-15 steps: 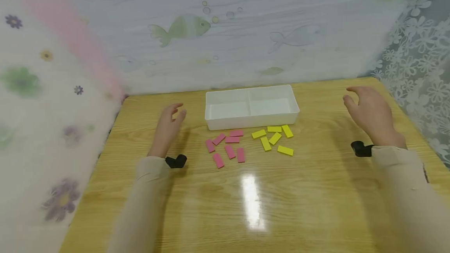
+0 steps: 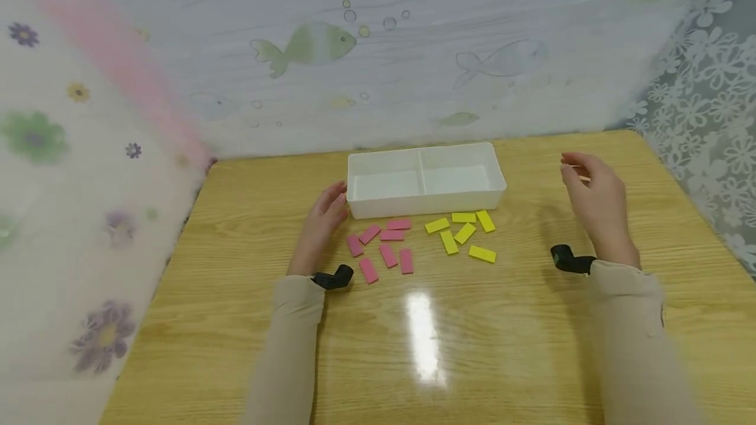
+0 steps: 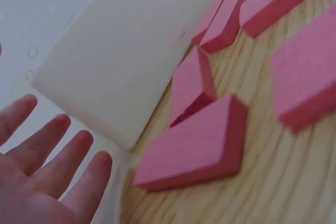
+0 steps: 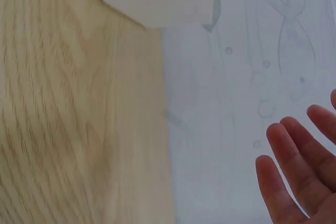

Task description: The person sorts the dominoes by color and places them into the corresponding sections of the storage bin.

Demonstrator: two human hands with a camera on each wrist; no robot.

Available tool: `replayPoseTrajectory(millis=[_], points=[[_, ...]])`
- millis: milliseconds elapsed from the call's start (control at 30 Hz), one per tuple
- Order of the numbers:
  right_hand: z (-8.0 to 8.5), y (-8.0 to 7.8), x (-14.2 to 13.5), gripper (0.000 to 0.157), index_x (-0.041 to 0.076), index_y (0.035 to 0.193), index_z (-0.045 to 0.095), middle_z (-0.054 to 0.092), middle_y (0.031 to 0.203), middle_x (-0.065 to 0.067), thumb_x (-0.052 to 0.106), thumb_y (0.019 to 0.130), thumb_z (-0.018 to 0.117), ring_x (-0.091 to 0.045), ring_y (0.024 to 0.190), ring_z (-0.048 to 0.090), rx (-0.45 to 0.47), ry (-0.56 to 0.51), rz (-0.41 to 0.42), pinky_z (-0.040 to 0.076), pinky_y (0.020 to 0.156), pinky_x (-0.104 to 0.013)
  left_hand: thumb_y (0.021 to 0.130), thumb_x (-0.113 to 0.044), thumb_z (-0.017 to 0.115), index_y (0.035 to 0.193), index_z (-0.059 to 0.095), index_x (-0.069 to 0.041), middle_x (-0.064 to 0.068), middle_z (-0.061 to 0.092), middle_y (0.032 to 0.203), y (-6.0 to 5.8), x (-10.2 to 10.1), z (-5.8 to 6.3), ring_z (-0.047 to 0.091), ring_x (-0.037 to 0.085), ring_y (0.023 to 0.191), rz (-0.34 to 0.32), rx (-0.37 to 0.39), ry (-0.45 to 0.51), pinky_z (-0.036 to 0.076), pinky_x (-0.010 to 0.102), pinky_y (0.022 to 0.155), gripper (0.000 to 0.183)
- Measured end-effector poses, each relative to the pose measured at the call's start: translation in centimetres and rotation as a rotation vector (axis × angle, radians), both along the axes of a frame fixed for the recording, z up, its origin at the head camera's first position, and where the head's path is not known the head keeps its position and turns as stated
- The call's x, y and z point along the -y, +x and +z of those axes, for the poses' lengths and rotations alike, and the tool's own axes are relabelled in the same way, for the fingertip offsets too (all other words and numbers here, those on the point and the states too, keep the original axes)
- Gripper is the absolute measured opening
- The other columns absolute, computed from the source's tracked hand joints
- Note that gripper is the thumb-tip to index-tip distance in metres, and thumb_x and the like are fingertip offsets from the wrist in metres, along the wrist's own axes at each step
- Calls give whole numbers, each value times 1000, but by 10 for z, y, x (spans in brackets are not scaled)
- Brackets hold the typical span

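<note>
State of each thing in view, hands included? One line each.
White tray: upright, nothing visible inside.
Pink blocks: scattered on the table.
Yellow blocks: scattered on the table.
Left hand: empty, fingers relaxed, at the tray's left end; contact unclear.
Right hand: empty, fingers relaxed.

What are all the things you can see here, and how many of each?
Box: 1, white, two compartments, towards the table's back
Pink blocks: 7, pink, before the box's left part
Yellow blocks: 6, yellow, before its right part
Table: 1, wood-coloured, under everything
Fish backdrop: 1, pale, behind the table
Flowery backdrop: 1, mostly white, left
Lacy sheet: 1, white flowers over grey, right
Wrist devices: 2, black, one per wrist
Sleeves: 2, beige, on both arms
Left hand: 1, bare, by the box's left end
Right hand: 1, bare, right of the box
</note>
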State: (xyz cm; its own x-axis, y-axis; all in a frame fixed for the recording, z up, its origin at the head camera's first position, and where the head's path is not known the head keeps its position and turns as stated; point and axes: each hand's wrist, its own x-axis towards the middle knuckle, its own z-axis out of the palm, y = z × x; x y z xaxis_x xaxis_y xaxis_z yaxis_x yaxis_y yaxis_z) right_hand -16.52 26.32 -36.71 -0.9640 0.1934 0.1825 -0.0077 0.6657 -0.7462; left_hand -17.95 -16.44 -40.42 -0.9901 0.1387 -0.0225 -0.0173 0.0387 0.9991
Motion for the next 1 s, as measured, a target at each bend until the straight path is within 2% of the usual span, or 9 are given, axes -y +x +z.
replayPoseTrajectory(millis=[200,367,500,667,733,833,1000], points=[[-8,-4,14,40,24,129,48,56,116,-2,40,93,39,-6,94,53,-10,-132,-15,42,77,-21,94,-31,44,140,29,-10,4,28,143,-2,-16,-9,26,12,128,59,12,4,25,33,103,53],[-9,-3,25,38,20,123,53,59,110,-5,39,92,43,-11,89,57,-34,-222,24,43,72,-16,94,-31,43,140,30,-12,-2,29,142,-7,-24,-15,24,7,128,122,4,41,23,28,103,51],[-8,-5,37,35,13,112,57,60,103,-8,38,91,45,-16,86,58,-41,-239,112,44,70,-16,94,-30,45,138,33,-15,-1,32,141,-13,-22,-23,26,9,128,157,4,73,23,29,103,49],[-11,-7,47,37,9,105,59,62,95,-9,40,91,45,-13,78,58,-7,-177,216,45,67,-17,94,-27,45,137,36,-13,4,34,140,-13,-21,-25,29,15,128,164,-12,74,26,31,102,47],[-13,-8,49,38,10,104,60,63,93,-9,43,90,45,-12,77,57,25,-130,257,45,67,-21,93,-27,46,137,37,-10,6,34,140,-10,-23,-20,29,16,128,167,-14,68,26,32,102,47],[-14,-9,51,41,11,104,62,64,93,-7,45,90,43,-17,79,58,100,-71,349,47,70,-30,93,-29,47,136,38,-12,4,36,139,-10,-23,-21,30,12,127,170,-27,66,26,30,101,48],[-19,-10,57,44,11,117,57,63,103,-7,43,92,41,-24,90,59,259,22,550,45,78,-43,93,-26,47,136,39,-12,5,35,140,-10,-19,-23,30,13,127,156,-49,84,27,31,101,46]])
